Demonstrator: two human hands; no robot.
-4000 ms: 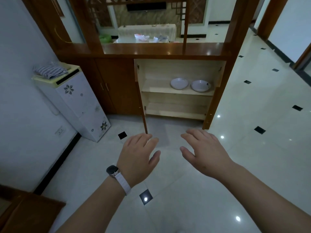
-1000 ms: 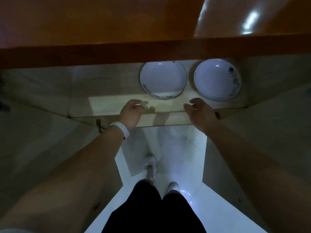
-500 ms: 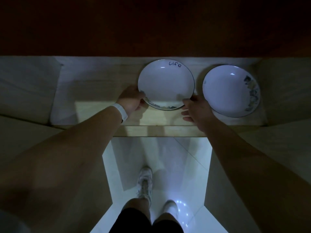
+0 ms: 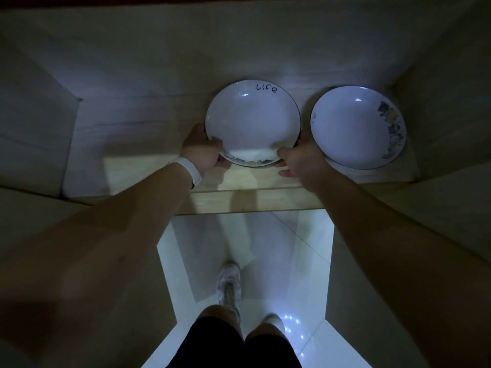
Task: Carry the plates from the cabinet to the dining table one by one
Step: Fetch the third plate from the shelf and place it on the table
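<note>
Two white plates lie side by side on the cabinet shelf, seen from above in dim light. The left plate has a dark rim and the word "life" written near its far edge. My left hand, with a white watch band at the wrist, grips its near-left rim. My right hand grips its near-right rim, thumb on top. The right plate has a dark pattern along its right side and lies untouched, close to my right hand.
The cabinet's side walls close in on the left and right of the shelf, and its top hangs close overhead. Below the shelf edge I see glossy white floor tiles, my legs and white shoes.
I walked up to the cabinet and bent into it. Over the last second both hands went from the shelf's front edge onto the left plate's rim and closed on it.
</note>
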